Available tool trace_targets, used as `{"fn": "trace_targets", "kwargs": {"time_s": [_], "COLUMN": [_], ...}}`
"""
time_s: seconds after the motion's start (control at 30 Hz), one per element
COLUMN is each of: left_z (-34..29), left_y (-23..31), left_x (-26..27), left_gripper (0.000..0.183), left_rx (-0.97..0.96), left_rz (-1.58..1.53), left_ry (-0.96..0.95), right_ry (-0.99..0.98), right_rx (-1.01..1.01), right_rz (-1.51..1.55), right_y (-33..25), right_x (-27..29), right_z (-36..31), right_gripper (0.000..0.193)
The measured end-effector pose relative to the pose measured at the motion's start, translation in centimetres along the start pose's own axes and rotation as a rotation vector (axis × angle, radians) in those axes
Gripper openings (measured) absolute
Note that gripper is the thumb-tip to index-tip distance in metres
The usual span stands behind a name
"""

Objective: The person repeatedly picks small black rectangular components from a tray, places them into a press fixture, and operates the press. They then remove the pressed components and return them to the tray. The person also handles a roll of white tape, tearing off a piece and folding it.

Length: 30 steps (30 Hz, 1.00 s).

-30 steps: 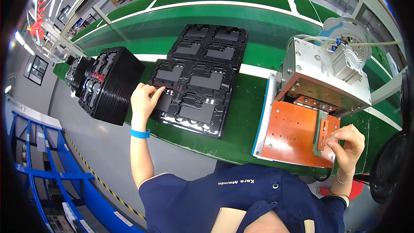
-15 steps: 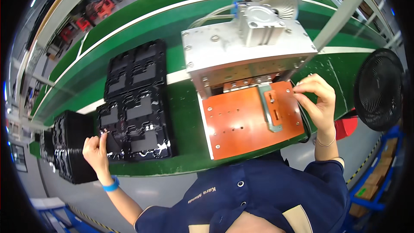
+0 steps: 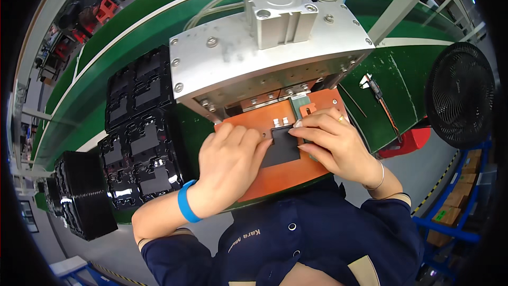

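A flat black pouch battery cell (image 3: 284, 149) with two silvery tabs at its far edge lies on the orange plate (image 3: 254, 188) of a metal press. My left hand (image 3: 227, 160) pinches its left edge between thumb and fingers. At the upper right corner of the cell, my right hand (image 3: 336, 140) has its thumb and fingers closed on the edge, beside a green bracket (image 3: 299, 107) fixed to the plate. The silver press head (image 3: 222, 61) stands just beyond both hands. My fingers hide parts of the cell's sides.
Black plastic trays (image 3: 181, 153) with several dark flat pieces lie to the left, next to a tall stack of black trays (image 3: 79, 193). On the green bench at right rest a caliper (image 3: 377, 92) and a thin rod (image 3: 353, 100). A black fan (image 3: 459, 95) stands far right.
My left hand has come from the tray at left to the orange plate, where the black cell now lies. My right hand has moved left and down onto the cell. The view has shifted.
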<state>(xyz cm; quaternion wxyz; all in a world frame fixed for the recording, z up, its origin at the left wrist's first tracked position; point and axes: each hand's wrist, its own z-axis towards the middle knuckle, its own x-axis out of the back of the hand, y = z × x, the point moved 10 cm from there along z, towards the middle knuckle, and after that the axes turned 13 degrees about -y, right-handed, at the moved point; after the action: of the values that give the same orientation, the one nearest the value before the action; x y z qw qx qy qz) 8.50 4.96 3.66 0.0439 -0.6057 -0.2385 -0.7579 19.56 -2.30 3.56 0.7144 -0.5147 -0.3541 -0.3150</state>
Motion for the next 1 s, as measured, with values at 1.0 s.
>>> {"fn": "trace_targets", "kwargs": {"time_s": [1.0], "left_z": [-2.7], "left_y": [1.4], "left_x": [-1.8], "left_gripper": [0.039], "left_rx": [-0.402], "left_rz": [-0.187], "left_ry": [-0.105], "right_ry": [0.006], "right_rx": [-0.044], "right_rz": [-0.239], "right_y": [-0.6], "right_x": [-1.5], "right_z": [2.3], "right_gripper": [0.034]}}
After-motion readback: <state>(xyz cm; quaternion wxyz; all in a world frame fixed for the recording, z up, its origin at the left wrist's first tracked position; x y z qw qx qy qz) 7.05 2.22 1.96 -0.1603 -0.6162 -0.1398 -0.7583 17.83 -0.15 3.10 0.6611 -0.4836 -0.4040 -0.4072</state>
